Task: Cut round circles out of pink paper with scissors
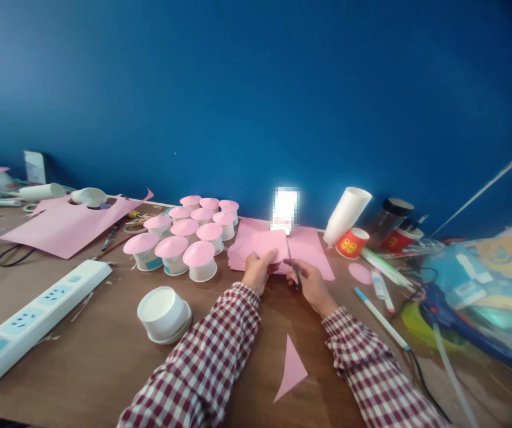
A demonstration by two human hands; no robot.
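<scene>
My left hand (258,270) pinches a piece of pink paper (270,242) over the middle of the table. In my right hand (310,284) are scissors (295,270), their blades upright at the paper's right edge. Larger pink sheets (313,246) lie flat beneath and behind both hands. Left of them stand rows of white cups with pink paper tops (198,254). Nearer to me, a pink offcut (292,370) rests between my forearms.
A white power strip (37,321) and cut pink paper (72,229) lie left. White tubs (162,312) sit by my left sleeve. A cup stack (347,217), red cup (352,244), pens (383,318) and blue glue gun (456,327) are right. A lit phone (285,209) stands behind.
</scene>
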